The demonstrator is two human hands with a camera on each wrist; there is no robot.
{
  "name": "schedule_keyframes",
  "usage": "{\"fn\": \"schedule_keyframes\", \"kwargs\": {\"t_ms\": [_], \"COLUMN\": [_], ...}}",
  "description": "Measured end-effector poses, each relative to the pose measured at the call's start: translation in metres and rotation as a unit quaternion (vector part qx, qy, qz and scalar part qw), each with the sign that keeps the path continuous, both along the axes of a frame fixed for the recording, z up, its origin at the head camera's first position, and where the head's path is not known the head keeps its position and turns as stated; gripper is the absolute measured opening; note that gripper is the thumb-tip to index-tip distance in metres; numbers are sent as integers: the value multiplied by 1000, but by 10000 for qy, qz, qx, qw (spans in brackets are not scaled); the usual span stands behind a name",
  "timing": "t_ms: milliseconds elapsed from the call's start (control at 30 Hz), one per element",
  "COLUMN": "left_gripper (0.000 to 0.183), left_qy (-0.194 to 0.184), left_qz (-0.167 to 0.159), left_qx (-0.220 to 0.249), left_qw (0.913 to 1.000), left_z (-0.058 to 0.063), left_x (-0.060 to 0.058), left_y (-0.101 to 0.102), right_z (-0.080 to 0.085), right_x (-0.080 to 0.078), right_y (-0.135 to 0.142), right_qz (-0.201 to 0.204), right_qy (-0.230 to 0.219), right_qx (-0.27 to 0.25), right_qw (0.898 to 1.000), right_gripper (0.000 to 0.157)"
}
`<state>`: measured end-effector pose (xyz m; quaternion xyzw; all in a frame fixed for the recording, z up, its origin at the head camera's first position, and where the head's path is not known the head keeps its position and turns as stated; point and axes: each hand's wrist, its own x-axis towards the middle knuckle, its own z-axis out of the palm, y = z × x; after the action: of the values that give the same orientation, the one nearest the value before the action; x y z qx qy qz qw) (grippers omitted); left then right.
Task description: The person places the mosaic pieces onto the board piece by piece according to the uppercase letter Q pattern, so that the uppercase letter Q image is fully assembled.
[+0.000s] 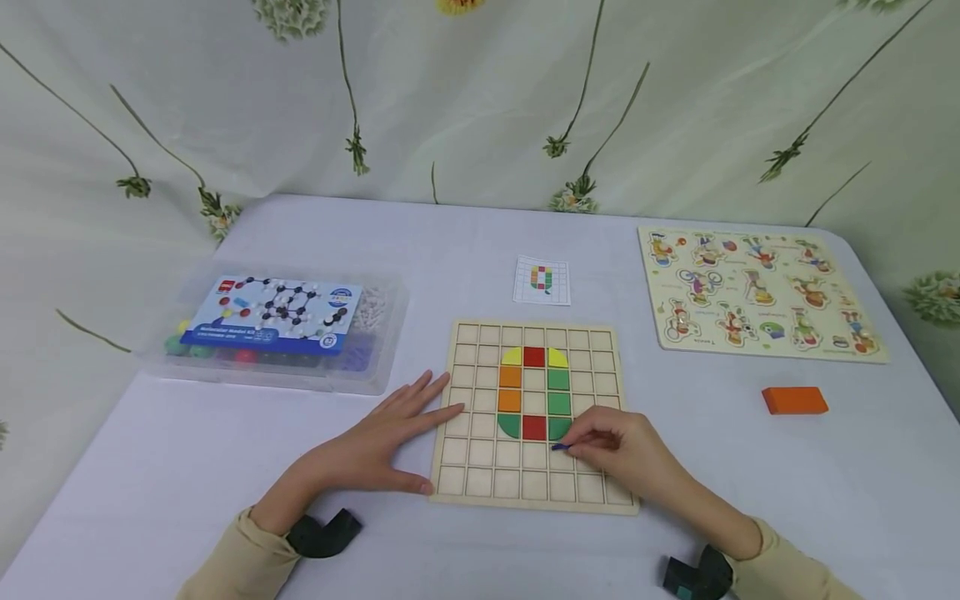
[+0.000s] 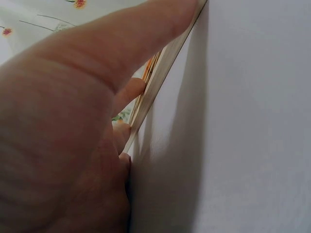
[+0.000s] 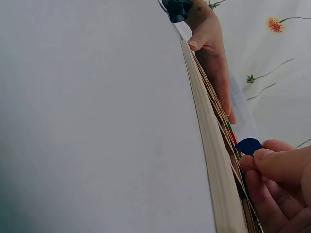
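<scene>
A square wooden grid board (image 1: 480, 482) lies on the table with a ring of red, orange, yellow and green pieces in its cells. My right hand (image 1: 628, 450) pinches a small blue leaf-shaped piece (image 3: 249, 146) between thumb and fingertips. That piece is held close over the board, just below the green rounded piece (image 1: 558, 428) at the ring's lower right corner. My left hand (image 1: 378, 442) is spread flat, its fingertips and thumb (image 2: 160, 24) touching the board's left edge.
Behind the board lies a pattern card (image 1: 542, 281). A clear plastic molecular model kit box (image 1: 382, 367) stands at the left. At the right are a wooden picture puzzle (image 1: 761, 292) and an orange block (image 1: 795, 400).
</scene>
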<state>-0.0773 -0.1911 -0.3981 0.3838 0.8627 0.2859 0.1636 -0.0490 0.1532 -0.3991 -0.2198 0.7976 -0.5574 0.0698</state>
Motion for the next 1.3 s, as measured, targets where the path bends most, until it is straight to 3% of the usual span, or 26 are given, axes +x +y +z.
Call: {"fn": "schedule_keyframes", "kwargs": {"t_ms": [267, 1000, 1300], "left_gripper": [91, 92, 92], "left_qy": [-62, -56, -61], "left_qz": [16, 15, 4], "left_qx": [-27, -19, 26], "left_qw": [10000, 10000, 10000], "left_z": [1, 2, 0], "left_x": [0, 0, 0], "left_y": [1, 1, 1], "right_z": [-4, -3, -7], "right_x": [1, 4, 5], "right_y": [-3, -7, -10], "right_qz": [-15, -56, -36], "right_qy": [900, 799, 1191], "right_qx": [343, 772, 816], "right_qw": [9954, 9938, 9895], "right_gripper": [23, 24, 20]}}
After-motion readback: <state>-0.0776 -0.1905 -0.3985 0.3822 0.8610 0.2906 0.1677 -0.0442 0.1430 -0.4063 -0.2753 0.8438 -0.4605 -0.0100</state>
